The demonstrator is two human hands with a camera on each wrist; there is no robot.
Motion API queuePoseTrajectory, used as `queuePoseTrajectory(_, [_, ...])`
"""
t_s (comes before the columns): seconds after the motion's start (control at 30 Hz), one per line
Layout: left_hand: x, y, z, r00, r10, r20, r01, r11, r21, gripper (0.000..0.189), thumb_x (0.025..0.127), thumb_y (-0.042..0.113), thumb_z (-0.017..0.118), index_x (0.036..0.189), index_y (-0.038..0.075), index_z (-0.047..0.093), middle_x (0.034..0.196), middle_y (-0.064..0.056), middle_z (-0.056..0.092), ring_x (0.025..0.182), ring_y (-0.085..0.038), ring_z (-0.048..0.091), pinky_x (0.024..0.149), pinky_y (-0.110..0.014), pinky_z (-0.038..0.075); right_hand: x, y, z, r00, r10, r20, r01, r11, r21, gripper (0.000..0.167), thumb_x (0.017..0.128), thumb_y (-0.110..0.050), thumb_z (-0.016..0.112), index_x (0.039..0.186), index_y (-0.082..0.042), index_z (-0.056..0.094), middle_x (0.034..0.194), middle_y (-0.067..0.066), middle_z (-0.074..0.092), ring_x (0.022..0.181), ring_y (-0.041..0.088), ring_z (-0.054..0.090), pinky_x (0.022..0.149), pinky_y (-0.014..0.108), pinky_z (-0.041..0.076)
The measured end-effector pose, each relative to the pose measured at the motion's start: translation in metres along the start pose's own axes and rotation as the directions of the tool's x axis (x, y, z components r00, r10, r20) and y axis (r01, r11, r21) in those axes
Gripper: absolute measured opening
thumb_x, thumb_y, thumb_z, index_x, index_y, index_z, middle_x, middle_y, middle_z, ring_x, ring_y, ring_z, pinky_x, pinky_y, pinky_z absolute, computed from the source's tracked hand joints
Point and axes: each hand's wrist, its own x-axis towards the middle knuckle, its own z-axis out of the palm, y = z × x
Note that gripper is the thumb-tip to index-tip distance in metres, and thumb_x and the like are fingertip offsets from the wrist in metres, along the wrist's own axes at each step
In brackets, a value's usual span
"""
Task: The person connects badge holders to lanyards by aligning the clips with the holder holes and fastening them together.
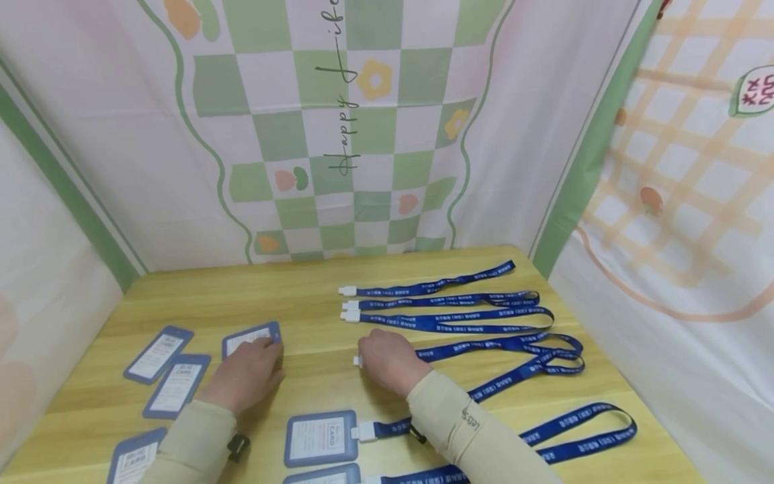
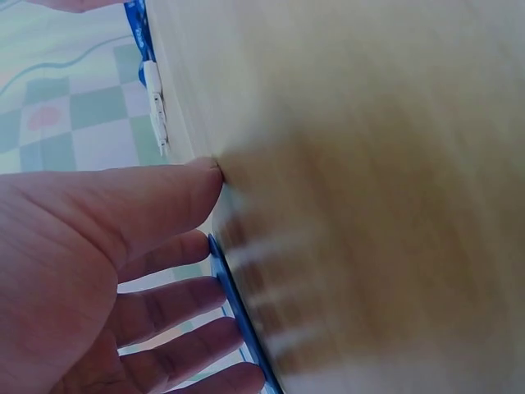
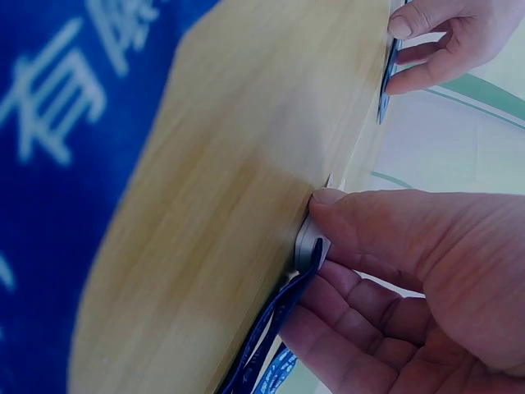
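Observation:
My left hand lies on a blue card holder at the left of the table. In the left wrist view its fingers are fairly straight and touch the holder's blue edge, while the thumb meets the tabletop. My right hand pinches the white plastic clip of a blue lanyard between thumb and fingers, close to the table. The clip's tip shows left of the hand. The strap runs off to the right, partly behind the hand and sleeve.
Three lanyards lie flat at the back right. Card holders lie on the left. At the front, a card holder is joined to a lanyard, with another pair below. Printed curtains surround the wooden table.

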Motion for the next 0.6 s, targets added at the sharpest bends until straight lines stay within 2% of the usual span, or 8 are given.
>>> queuePoseTrajectory(0.6, [-0.0038, 0.0018, 0.0009, 0.999, -0.014, -0.032, 0.014, 1.000, 0.006, 0.042, 0.091, 0.023, 0.079, 0.126, 0.003, 0.068, 0.128, -0.026, 0.068, 0.114, -0.044, 0.066, 0.099, -0.062, 0.056, -0.0009, -0.0006, 0.0003, 1.000, -0.008, -0.013, 0.008, 1.000, -0.025, 0.008, 0.098, -0.014, 0.070, 0.103, -0.010, 0.074, 0.086, 0.004, 0.066, 0.073, 0.016, 0.058, 0.068, 0.029, 0.059])
